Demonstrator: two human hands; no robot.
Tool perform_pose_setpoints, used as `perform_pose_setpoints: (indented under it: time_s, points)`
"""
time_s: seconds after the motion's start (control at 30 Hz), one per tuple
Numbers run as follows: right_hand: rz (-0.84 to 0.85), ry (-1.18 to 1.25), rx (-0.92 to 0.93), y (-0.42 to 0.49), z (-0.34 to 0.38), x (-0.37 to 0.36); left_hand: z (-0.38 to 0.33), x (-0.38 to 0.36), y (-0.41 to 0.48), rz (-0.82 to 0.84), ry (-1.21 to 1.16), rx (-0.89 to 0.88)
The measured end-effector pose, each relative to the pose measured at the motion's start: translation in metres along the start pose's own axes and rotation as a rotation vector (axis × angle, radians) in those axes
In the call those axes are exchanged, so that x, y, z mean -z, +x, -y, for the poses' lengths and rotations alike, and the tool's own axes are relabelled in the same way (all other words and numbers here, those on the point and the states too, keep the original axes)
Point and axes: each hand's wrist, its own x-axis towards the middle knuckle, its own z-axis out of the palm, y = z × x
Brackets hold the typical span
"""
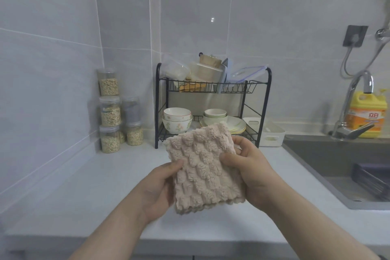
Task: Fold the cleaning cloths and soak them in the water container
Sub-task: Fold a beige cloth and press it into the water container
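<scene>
A beige fluffy cleaning cloth (202, 167), folded into a thick square, is held up above the white counter (88, 192). My left hand (157, 190) grips its left edge, thumb on the front. On the right edge, my right hand (251, 171) holds it with the thumb across the front and fingers behind. A white container (271, 133) stands by the sink's left rim; whether it holds water cannot be seen.
A black dish rack (213, 101) with bowls and plates stands behind the cloth. Several clear jars of grain (110, 112) are stacked at the left wall. The sink (337, 164), a tap (356, 107) and a yellow detergent bottle (368, 114) are at the right.
</scene>
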Motion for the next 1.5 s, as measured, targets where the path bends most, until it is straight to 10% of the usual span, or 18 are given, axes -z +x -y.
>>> perform_pose_setpoints:
  time_s: [0.93, 1.5]
  points:
    - [-0.52, -0.181, -0.089, 0.139, 0.057, 0.121, -0.05, -0.105, 0.192, -0.389, 0.36, -0.213]
    - [-1.007, -0.434, -0.061, 0.075, 0.25, 0.131, -0.135, -0.28, 0.191, -0.04, 0.428, -0.13]
